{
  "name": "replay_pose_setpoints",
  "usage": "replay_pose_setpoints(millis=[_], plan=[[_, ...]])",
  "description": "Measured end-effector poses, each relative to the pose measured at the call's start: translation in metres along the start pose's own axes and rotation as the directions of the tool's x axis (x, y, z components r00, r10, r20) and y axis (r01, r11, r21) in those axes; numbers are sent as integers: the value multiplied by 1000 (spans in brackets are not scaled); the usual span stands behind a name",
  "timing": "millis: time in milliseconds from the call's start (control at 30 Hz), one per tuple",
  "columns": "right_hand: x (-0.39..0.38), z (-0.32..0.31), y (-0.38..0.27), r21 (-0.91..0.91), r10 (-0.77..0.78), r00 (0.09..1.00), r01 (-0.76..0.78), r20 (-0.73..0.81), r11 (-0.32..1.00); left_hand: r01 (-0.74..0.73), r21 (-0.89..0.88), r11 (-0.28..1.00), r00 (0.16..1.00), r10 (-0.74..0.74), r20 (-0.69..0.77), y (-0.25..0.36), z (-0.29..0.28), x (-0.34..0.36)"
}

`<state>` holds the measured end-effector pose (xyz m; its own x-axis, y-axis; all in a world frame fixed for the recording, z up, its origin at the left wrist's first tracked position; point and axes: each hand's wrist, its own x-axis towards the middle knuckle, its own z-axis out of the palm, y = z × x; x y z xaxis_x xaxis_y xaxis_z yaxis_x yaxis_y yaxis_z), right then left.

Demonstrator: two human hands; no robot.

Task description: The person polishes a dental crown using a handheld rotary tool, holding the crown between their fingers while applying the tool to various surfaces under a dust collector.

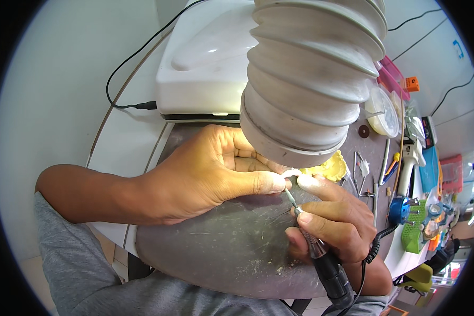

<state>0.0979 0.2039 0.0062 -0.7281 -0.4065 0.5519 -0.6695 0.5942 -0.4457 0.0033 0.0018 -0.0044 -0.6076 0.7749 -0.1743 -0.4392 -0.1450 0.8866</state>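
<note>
Between the thumb and fingers of my left hand (216,176) is a small white dental piece (291,173), probably a crown or bridge. My right hand (337,213) grips a black and silver rotary handpiece (329,271) like a pen. Its pale green grinding bit (290,197) points up beside my left thumb tip, just below the piece; whether they touch I cannot tell. The right index fingertip, dusted white, rests at the right end of the piece. Just behind the fingers lies a yellow dental cast (331,167), partly covered by the hose and my hand.
A wide ribbed suction hose (308,79) hangs right above my hands. Behind it stands a white machine (208,89). Dust and chips lie on the grey worktop (210,253). Along the right are slim tools (375,200), a blue handpiece holder (399,210) and a green basket (415,226).
</note>
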Motion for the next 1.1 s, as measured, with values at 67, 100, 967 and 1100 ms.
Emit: replay_pose_setpoints(millis=[67, 100, 967, 1100], plan=[[0, 1, 1, 7, -1, 1000, 1, -9, 1000, -27, 66, 997, 1000, 27, -11, 2, 1, -1], [-1, 1, 2, 15, 5, 1000, -5, -12, 1000, -25, 56, 998, 1000, 25, -3, 2, 0, -1], [-3, -1, 3, 68, 20, 999, -16, -50, 998, 199, -143, 969, 979, -190, 78, 12, -3, -1], [-4, -1, 2, 82, 16, 999, -12, -51, 997, 263, -161, 951, 958, -238, 157, 9, -6, 1]])
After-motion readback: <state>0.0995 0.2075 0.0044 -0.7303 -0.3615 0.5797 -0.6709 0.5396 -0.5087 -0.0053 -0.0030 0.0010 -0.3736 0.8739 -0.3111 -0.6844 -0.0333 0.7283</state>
